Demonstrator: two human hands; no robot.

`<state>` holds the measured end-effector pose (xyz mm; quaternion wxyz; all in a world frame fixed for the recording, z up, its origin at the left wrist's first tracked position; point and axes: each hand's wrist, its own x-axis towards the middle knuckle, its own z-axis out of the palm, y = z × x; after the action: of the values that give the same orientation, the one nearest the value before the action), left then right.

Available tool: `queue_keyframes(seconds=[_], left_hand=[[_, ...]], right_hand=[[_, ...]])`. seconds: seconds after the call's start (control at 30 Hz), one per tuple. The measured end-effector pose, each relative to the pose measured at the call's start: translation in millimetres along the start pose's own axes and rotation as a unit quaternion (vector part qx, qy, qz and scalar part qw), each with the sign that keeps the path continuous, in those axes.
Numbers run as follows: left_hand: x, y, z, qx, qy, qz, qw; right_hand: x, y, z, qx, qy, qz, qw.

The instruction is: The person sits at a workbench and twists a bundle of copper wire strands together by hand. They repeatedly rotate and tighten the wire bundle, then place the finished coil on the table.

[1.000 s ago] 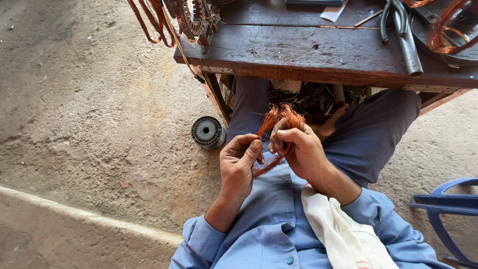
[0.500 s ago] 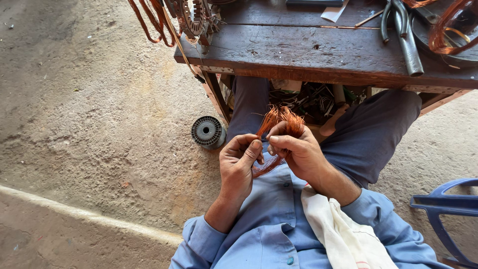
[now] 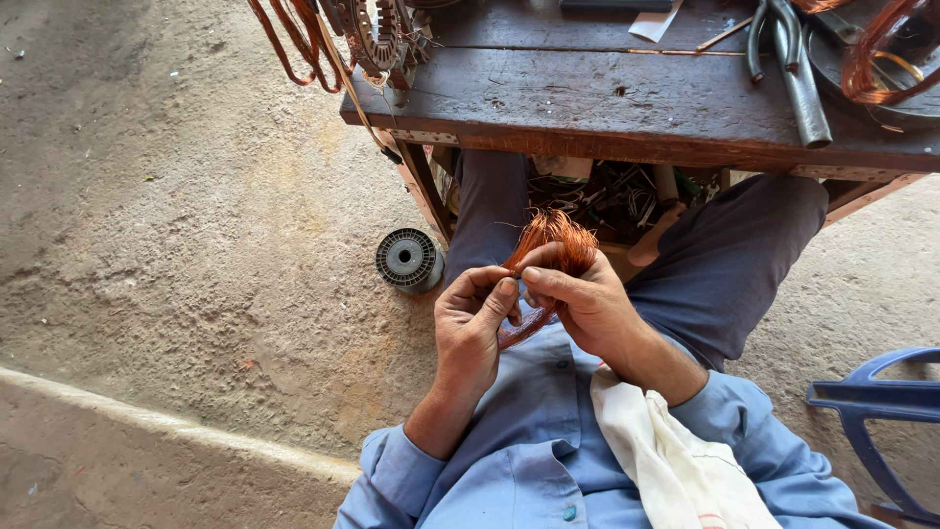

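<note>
- Person's sitting right up against the near edge of a dark wooden workbench (image 3: 627, 103), knees tucked under it, both hands working in the lap.
- Left hand (image 3: 472, 328) is curled in, thumb and fingertips pressed together on the lower part of a bundle of thin copper wire (image 3: 550, 257).
- Right hand (image 3: 586, 304) pinches the same bundle from the other side, thumb tip nearly touching the left thumb. So both hands are clamped on the wire, not spread.
- The bundle sits between the two hands, just in front of the blue shirt; its loose strands fan out upward above the fingers, and a twisted tail runs down behind the left palm.
- On the concrete floor by the bench's left leg, near the left hand, there's a small grey empty spool (image 3: 407, 259) lying flat.
- At the bench's far left corner: a motor stator (image 3: 384, 34) with copper wire loops (image 3: 294, 44) hanging off the edge.
- Toward the right end of the bench top lie metal pliers (image 3: 791, 64), with a copper wire coil (image 3: 881, 54) at the right corner.
- White cloth (image 3: 671, 460) is draped over the person's front; blue plastic chair (image 3: 881, 411) is off to the right.
</note>
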<state>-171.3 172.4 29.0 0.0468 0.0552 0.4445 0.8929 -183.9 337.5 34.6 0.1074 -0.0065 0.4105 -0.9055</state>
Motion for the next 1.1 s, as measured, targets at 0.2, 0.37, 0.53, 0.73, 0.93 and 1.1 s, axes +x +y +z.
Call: queue_keyframes(seconds=[0.2, 0.37, 0.53, 0.73, 0.93, 1.1], left_hand=[[-1, 2, -1, 0.01, 0.022, -0.009, 1.0], [-2, 3, -1, 0.008, 0.021, -0.023, 0.999], [-2, -1, 0, 0.007, 0.005, -0.031, 0.999], [-4, -1, 2, 0.019, 0.001, -0.032, 0.999], [-2, 3, 1, 0.01, 0.014, -0.016, 1.0], [-1, 6, -1, -0.008, 0.013, -0.011, 1.0]], right_hand=[[-2, -8, 3, 0.063, -0.045, -0.048, 0.996], [-2, -11, 4, 0.064, -0.021, -0.044, 0.997], [-2, -5, 1, 0.039, 0.003, -0.037, 0.999], [0, -1, -2, 0.058, 0.012, -0.057, 0.997], [-1, -4, 1, 0.045, 0.012, -0.045, 0.998], [-2, -6, 5, 0.025, 0.013, -0.029, 0.999]])
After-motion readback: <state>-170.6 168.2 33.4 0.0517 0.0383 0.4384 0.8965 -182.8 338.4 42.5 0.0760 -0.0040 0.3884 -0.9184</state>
